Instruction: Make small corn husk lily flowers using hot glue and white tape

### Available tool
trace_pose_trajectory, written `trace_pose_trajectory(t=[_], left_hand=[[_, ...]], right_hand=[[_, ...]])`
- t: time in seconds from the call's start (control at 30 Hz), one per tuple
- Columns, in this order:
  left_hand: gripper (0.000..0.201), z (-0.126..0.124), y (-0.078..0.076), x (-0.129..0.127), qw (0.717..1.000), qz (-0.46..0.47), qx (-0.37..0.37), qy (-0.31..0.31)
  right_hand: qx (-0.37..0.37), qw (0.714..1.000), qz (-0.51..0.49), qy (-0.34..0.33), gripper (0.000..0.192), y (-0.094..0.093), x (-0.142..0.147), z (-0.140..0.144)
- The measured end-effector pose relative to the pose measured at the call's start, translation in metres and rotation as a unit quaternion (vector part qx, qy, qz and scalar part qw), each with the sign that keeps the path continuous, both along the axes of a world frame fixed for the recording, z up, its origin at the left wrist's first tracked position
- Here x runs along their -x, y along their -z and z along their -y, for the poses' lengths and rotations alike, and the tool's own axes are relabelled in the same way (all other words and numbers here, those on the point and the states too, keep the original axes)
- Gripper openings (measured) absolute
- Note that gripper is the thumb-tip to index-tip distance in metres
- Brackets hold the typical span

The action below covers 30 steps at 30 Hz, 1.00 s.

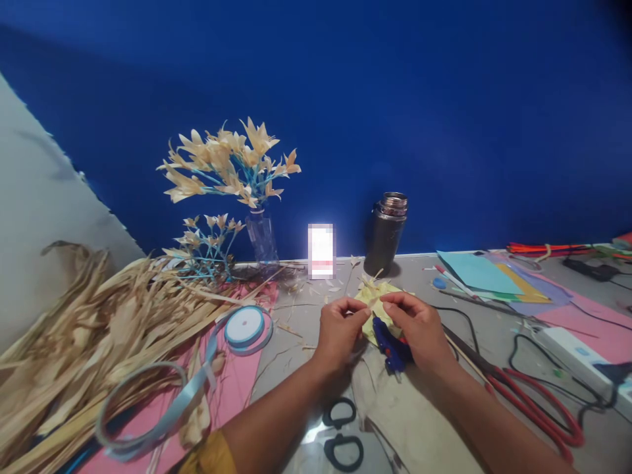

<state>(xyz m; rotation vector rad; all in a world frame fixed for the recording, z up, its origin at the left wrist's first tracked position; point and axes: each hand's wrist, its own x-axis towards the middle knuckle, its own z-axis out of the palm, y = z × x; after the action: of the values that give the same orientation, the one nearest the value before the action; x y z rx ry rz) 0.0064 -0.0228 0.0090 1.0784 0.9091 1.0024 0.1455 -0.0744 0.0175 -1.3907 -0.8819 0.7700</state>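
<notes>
My left hand point(340, 329) and my right hand point(417, 322) are close together above the table, each with thumb and forefinger pinched. Between the fingertips is a thin pale piece point(374, 305) that looks like corn husk, mostly covered by the fingers. Just below the fingertips lies a blue glue gun point(388, 343), its nozzle pointing up toward them and its rear partly behind my right hand. Crumpled yellow paper point(364, 297) lies behind the hands. Scissors with black handles point(344, 451) rest nearer to me, below my left forearm.
Dried corn husks point(59, 329) and a ribbon spool point(245, 327) fill the left. Husk flowers point(217, 158) stand in a clear bottle point(263, 237) at the back, left of a dark flask point(388, 237). Red-handled shears point(538, 401), cords and a power strip point(582, 362) lie right.
</notes>
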Motion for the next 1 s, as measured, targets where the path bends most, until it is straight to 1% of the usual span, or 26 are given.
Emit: trace_pose_trajectory(t=[0.07,0.17,0.23,0.33,0.4,0.47,0.6,0.83,1.0], left_hand=[[0.011,0.002,-0.002,0.001,0.994,-0.027,-0.102,-0.032],[0.006,0.005,-0.006,0.004,0.969,-0.053,-0.235,-0.057],[0.007,0.007,-0.007,0.006,0.953,-0.055,-0.294,-0.059],[0.01,0.008,-0.008,0.007,0.935,-0.047,-0.346,-0.057],[0.011,0.008,-0.008,0.007,0.932,-0.05,-0.354,-0.058],[0.012,0.009,-0.009,0.008,0.934,-0.059,-0.347,-0.057],[0.014,0.011,-0.013,0.009,0.941,-0.075,-0.327,-0.043],[0.014,0.011,-0.013,0.01,0.952,-0.052,-0.302,-0.016],[0.011,0.007,-0.009,0.009,0.965,-0.013,-0.26,-0.009]], right_hand=[[-0.02,0.998,0.057,-0.01,0.025,-0.003,-0.002,0.003],[-0.071,0.982,0.176,-0.013,0.018,-0.006,-0.002,0.006],[-0.112,0.965,0.237,-0.003,0.012,-0.006,-0.003,0.008],[-0.17,0.937,0.305,0.013,0.005,-0.004,-0.004,0.011],[-0.209,0.917,0.339,0.014,0.003,-0.004,-0.004,0.012],[-0.242,0.9,0.363,0.007,0.005,-0.005,-0.005,0.012],[-0.27,0.88,0.39,-0.003,0.01,-0.007,-0.005,0.012],[-0.284,0.87,0.402,-0.02,0.012,-0.005,-0.007,0.012],[-0.274,0.869,0.413,-0.003,0.008,-0.007,-0.007,0.012]])
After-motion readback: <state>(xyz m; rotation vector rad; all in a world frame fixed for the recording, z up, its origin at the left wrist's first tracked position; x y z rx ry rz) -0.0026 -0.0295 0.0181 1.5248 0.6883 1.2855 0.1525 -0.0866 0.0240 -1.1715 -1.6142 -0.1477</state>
